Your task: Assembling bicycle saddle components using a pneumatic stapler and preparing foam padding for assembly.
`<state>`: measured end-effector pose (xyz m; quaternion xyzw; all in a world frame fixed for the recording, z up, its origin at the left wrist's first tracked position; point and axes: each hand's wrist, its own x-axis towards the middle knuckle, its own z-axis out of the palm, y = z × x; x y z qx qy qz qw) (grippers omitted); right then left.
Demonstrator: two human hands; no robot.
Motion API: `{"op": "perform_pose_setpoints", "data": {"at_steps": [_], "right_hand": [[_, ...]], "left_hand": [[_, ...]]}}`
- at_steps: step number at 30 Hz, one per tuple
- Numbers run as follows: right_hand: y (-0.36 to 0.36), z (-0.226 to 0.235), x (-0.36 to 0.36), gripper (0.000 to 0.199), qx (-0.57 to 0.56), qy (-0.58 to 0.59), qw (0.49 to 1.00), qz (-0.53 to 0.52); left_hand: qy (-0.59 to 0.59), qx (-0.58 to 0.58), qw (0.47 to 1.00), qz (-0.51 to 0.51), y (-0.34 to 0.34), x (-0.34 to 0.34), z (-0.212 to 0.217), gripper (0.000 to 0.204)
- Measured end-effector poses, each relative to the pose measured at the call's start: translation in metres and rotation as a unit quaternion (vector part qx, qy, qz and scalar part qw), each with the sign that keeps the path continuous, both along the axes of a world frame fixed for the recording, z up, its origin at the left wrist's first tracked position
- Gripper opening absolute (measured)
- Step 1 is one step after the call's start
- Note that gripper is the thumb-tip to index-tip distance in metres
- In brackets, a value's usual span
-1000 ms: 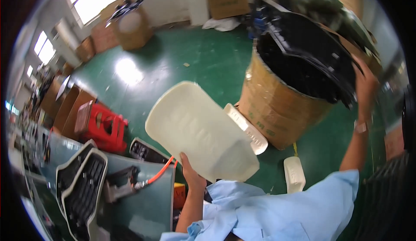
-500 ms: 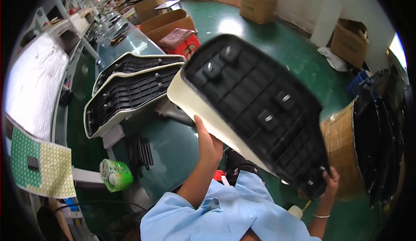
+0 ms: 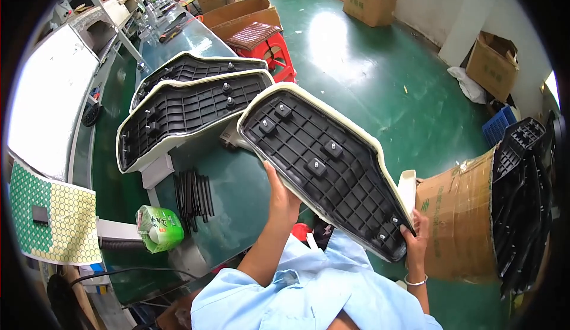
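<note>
Between my two hands is a long cushion pad (image 3: 350, 131) with a black ribbed plastic base and cream edging, its studded underside facing up. My left hand (image 3: 281, 198) grips its near-left edge, thumb over the rim. At the narrow right end my right hand (image 3: 417, 235) has its thumb on the base and fingers behind. Two similar pads lie on the bench to the left, studs up: a nearer pad (image 3: 190, 111) and a farther pad (image 3: 199, 67) partly hidden behind it. The held pad's far-left end comes close to the nearer one.
Several black strips (image 3: 193, 199) and a green plastic packet (image 3: 160, 229) lie on the green bench (image 3: 237, 208). A carton (image 3: 454, 211) with black plastic parts stands at right. Beyond the bench are a red stool (image 3: 267, 48) and a blue crate (image 3: 499, 125).
The held pad has come down and left, tilting so its cream far edge shows. My right hand has moved up and left with it. Both hands keep their hold.
</note>
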<state>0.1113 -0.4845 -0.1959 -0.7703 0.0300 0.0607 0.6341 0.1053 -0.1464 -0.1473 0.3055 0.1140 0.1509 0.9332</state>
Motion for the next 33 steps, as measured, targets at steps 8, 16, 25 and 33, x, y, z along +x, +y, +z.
{"op": "perform_pose_setpoints", "data": {"at_steps": [8,16,25,33], "right_hand": [[0.004,-0.007,-0.003,0.035,-0.08,0.021,0.997,0.0],[-0.013,-0.03,-0.02,0.046,-0.06,-0.022,0.992,-0.113],[-0.033,0.02,-0.04,0.093,0.223,0.139,0.965,0.003],[-0.039,0.012,-0.03,0.055,0.074,0.187,0.97,0.134]], "left_hand": [[0.021,0.068,0.997,-0.009,-0.005,0.004,0.003,0.065],[0.043,0.075,0.994,-0.063,-0.026,0.019,0.01,0.064],[0.04,0.045,0.994,-0.09,-0.047,0.051,0.012,0.074],[0.051,0.09,0.986,-0.129,-0.039,0.041,0.007,0.067]]}}
